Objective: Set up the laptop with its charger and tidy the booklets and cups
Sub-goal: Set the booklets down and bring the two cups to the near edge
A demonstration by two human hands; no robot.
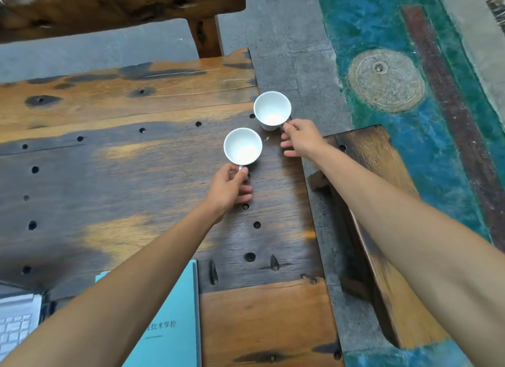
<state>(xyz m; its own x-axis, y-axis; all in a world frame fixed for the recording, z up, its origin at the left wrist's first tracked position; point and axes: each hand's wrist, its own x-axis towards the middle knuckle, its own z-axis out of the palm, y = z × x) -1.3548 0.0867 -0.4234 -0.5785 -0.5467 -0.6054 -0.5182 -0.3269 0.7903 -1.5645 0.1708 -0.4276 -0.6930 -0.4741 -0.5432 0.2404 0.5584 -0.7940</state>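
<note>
A head-worn camera looks down on a long table of dark, weathered wooden planks (pixel 136 161), patched orange-brown and dotted with round holes, which fills the left and centre of the view. At 1 to 3 o'clock lies a floor painted in mottled teal and blue (pixel 382 25) with a round, pale, stone-like disc (pixel 386 80) set in it. A rough wooden bench (pixel 382 230) runs along the table's right edge at 4 o'clock, and a second slab of dark wood (pixel 117 6) crosses the frame at 11 o'clock.

Two bare forearms reach in from the bottom edge. At 6 o'clock a thin turquoise booklet with printed characters on its cover (pixel 175 320) lies flat on the table, partly hidden under the left forearm. At 8 o'clock the corner of a silver laptop with white keys (pixel 16 323) shows, its lid open.

Just above centre stand two small white ceramic cups, both upright and empty. The nearer white cup (pixel 242 146) sits at 12 o'clock from the left hand (pixel 228 187), whose thumb and forefinger pinch its handle, the other fingers curled loosely. The farther white cup (pixel 272 110) stands by the table's right edge, up and to the right of the first, close but apparently not touching it. The right hand (pixel 299 138) grips its handle between thumb and forefinger, the remaining fingers half open
</note>
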